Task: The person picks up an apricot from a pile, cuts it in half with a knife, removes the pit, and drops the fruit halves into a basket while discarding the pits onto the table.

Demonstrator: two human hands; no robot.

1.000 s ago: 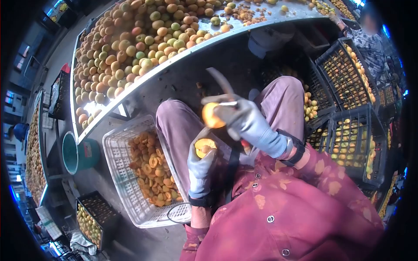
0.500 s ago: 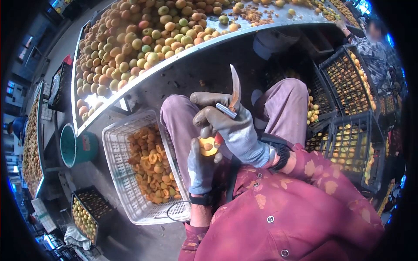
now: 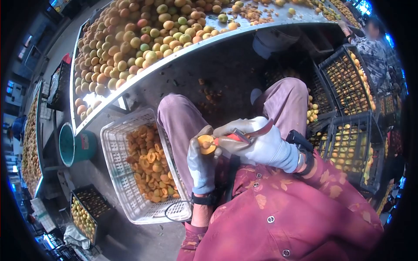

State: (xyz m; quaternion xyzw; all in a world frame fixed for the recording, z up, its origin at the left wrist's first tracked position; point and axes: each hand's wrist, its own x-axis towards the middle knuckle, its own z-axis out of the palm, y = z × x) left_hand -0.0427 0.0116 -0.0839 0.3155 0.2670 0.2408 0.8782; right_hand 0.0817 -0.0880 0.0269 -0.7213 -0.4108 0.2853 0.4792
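Note:
A halved orange fruit [image 3: 206, 144], its cut face and stone turned up, sits in the gloved fingers of my left hand [image 3: 201, 165]. My right hand [image 3: 257, 141], gloved too, is closed around a knife [image 3: 262, 129] with a curved blade and some red on its handle. The blade points up and right, away from the fruit. The right fingertips are at the fruit's right edge. To the left of my knees stands a white plastic basket [image 3: 119, 182] holding many orange fruit halves [image 3: 152, 167].
A metal-edged table [image 3: 174, 55] heaped with whole fruit spans the top. Black crates [image 3: 348, 82] of fruit stand at the right, near another person [image 3: 372, 52]. On the left are a teal bucket [image 3: 78, 145] and a fruit crate [image 3: 91, 211]. Dark scraps lie on the floor.
My right hand has turned and lowered, so the blade that stood upright now slants to the right. The left hand still holds the fruit in nearly the same place.

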